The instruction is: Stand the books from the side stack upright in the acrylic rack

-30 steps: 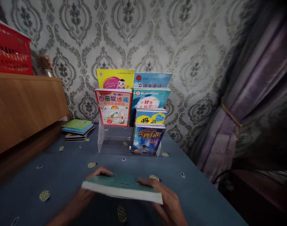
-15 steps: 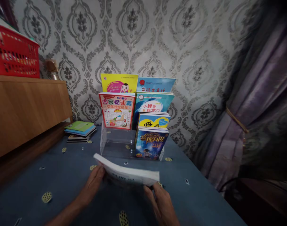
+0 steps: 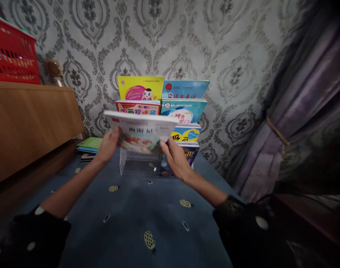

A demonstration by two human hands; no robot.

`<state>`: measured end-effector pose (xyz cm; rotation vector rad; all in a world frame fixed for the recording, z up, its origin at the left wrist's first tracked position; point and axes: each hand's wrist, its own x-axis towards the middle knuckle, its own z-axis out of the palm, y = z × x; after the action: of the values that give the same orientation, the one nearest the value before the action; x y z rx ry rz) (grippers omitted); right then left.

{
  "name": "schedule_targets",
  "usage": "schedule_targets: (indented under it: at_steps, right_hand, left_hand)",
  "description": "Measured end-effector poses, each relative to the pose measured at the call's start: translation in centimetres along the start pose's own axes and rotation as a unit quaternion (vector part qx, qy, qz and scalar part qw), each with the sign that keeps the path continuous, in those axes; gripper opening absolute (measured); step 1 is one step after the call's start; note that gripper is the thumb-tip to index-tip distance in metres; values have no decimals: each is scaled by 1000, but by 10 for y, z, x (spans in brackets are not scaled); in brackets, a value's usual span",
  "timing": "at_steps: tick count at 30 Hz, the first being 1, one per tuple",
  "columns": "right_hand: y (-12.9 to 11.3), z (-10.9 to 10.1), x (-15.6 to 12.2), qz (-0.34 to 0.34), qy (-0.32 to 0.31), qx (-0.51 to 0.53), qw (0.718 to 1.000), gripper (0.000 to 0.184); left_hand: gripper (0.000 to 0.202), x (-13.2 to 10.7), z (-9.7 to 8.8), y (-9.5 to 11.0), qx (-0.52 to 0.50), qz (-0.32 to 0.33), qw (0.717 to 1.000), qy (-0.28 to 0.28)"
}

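Note:
I hold a white-covered book [image 3: 142, 131] upright with both hands, its front cover facing me, just in front of the clear acrylic book stand [image 3: 136, 163]. My left hand [image 3: 108, 145] grips its left edge and my right hand [image 3: 174, 158] grips its lower right corner. The book covers most of the red-bordered picture book [image 3: 138, 107] in the stand's left column. Above that stands a yellow book [image 3: 140, 88]. In the right column sit several blue books [image 3: 183, 108], the lowest partly hidden behind my right hand.
A stack of flat books [image 3: 89, 147] lies on the blue patterned tablecloth [image 3: 136, 223] at the left. A wooden cabinet [image 3: 27, 123] with a red basket [image 3: 12, 52] on top stands at the left. A purple curtain [image 3: 304, 111] hangs at the right.
The book was flat and low near me on the table. Both hands have lifted it, tipped it upright and carried it forward to the stand's left side.

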<state>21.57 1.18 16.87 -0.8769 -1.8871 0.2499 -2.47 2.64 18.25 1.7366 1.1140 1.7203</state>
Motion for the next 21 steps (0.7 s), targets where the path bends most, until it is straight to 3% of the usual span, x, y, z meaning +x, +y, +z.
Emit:
schedule_targets:
  at_steps: [3, 6, 12, 17, 21]
  right_hand:
    - [6, 7, 34, -14, 30, -25, 999, 31]
    - [16, 18, 46, -5, 36, -36, 999, 30]
    - [36, 35, 40, 11, 32, -47, 998, 28]
    - [46, 44, 40, 58, -7, -90, 994, 24]
    - [49, 50, 44, 65, -19, -99, 993, 20]
  left_hand:
    - [76, 33, 2, 1, -32, 32, 998, 33]
    - [77, 45, 5, -13, -65, 20, 997, 35]
    - [75, 44, 5, -50, -77, -20, 996, 28]
    - [68, 42, 7, -70, -87, -48, 995, 17]
    - [67, 42, 9, -80, 26, -18, 999, 35]
